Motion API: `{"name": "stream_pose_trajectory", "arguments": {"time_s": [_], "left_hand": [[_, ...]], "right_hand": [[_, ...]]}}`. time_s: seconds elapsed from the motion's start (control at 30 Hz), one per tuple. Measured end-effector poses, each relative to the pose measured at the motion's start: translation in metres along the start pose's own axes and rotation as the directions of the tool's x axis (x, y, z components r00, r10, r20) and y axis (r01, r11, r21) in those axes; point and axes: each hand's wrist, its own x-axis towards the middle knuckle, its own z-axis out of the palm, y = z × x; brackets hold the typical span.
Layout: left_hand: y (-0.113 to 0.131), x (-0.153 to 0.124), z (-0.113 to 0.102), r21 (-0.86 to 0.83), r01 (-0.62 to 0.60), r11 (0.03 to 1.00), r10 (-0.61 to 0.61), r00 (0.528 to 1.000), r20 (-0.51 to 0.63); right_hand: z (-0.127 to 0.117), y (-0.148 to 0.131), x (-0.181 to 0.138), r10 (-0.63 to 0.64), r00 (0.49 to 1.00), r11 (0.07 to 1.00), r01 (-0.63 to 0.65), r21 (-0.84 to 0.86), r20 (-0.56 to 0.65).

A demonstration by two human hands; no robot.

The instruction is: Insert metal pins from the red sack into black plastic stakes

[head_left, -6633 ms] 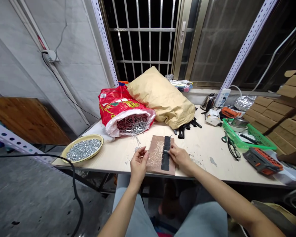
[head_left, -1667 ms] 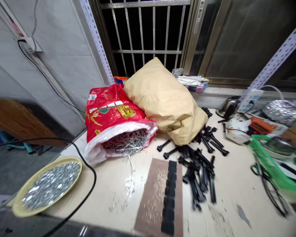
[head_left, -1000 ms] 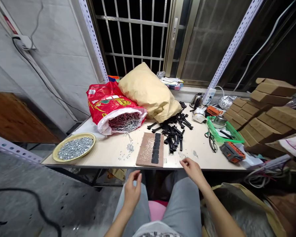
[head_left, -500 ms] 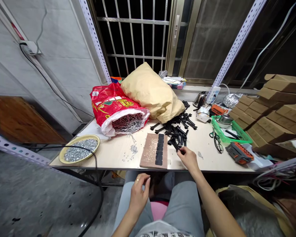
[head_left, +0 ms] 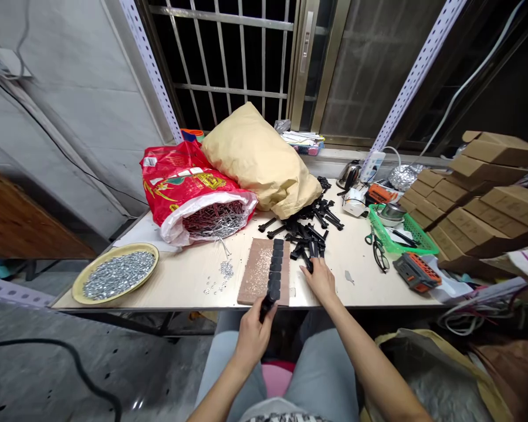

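Left hand point(head_left: 254, 334): black part point(head_left: 266, 305) pinched in fingers. Right hand point(head_left: 322, 279): fingers laid on pile of black parts point(head_left: 308, 231), grip unclear.

Matt black plastic parts point(head_left: 310, 227) ahead of right hand point(head_left: 322, 279). Left hand point(head_left: 254, 332) grips 1 black matt piece point(head_left: 266, 305). Brown board point(head_left: 264, 279) rough, speckled. Table point(head_left: 369, 281) smooth pale laminate.

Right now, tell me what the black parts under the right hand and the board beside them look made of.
Black parts: probably moulded plastic, matte black. Board: looks like brown hardboard or cardboard, flat, dull and speckled. Right hand rests on the parts.
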Motion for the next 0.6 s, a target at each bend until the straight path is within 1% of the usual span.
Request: {"name": "stream_pose_trajectory", "arguments": {"time_s": [0.03, 0.1, 0.17, 0.23, 0.27, 0.3, 0.33, 0.4, 0.43, 0.47, 0.5, 0.53, 0.57, 0.6], "left_hand": [[-0.001, -0.001, -0.002, 0.003, -0.010, 1.000, 0.010, 1.000, -0.004], [-0.003, -0.005, -0.006, 0.032, -0.051, 0.998, 0.052, 0.998, -0.025], [-0.007, -0.008, -0.010, 0.078, -0.105, 0.991, 0.109, 0.993, -0.050], [-0.008, -0.009, -0.013, 0.143, -0.199, 0.969, 0.208, 0.977, -0.047], [-0.007, -0.009, -0.014, 0.177, -0.264, 0.948, 0.272, 0.962, -0.025], [-0.005, -0.009, -0.015, 0.202, -0.336, 0.920, 0.339, 0.940, 0.019], [-0.002, -0.008, -0.014, 0.208, -0.408, 0.889, 0.400, 0.913, 0.083], [0.006, -0.007, -0.011, 0.151, -0.508, 0.848, 0.469, 0.852, 0.232], [0.009, -0.008, -0.009, 0.098, -0.518, 0.850, 0.472, 0.831, 0.294], [0.011, -0.009, -0.006, 0.041, -0.496, 0.868, 0.455, 0.824, 0.337], [0.012, -0.011, -0.004, -0.011, -0.443, 0.897, 0.417, 0.836, 0.357], [0.012, -0.013, -0.002, -0.057, -0.360, 0.931, 0.356, 0.867, 0.349], [0.011, -0.015, 0.000, -0.104, -0.248, 0.963, 0.268, 0.907, 0.324], [0.009, -0.017, 0.001, -0.159, -0.109, 0.981, 0.152, 0.945, 0.288]], "right_hand": [[0.005, 0.001, 0.007, 0.005, 1.000, 0.998, -0.006, -0.063, -0.007], [0.008, 0.002, 0.011, 0.001, 1.000, 0.995, -0.003, -0.097, -0.017], [0.000, 0.001, 0.004, -0.015, 0.998, 0.999, 0.012, -0.047, -0.064], [-0.016, -0.001, -0.012, -0.060, 0.994, 0.997, 0.064, 0.051, -0.086], [-0.026, -0.004, -0.023, -0.106, 0.993, 0.987, 0.112, 0.118, -0.054], [-0.036, -0.008, -0.036, -0.167, 0.986, 0.966, 0.162, 0.202, 0.011], [-0.045, -0.013, -0.049, -0.239, 0.966, 0.933, 0.199, 0.301, 0.103], [-0.057, -0.024, -0.074, -0.352, 0.898, 0.855, 0.193, 0.481, 0.265], [-0.061, -0.029, -0.084, -0.379, 0.873, 0.826, 0.168, 0.539, 0.309], [-0.062, -0.032, -0.091, -0.389, 0.859, 0.806, 0.141, 0.576, 0.333], [-0.061, -0.033, -0.095, -0.390, 0.851, 0.793, 0.116, 0.599, 0.351], [-0.059, -0.031, -0.095, -0.388, 0.846, 0.784, 0.094, 0.614, 0.366], [-0.055, -0.028, -0.091, -0.382, 0.846, 0.779, 0.078, 0.622, 0.372], [-0.050, -0.022, -0.083, -0.363, 0.858, 0.786, 0.073, 0.614, 0.363]]}}
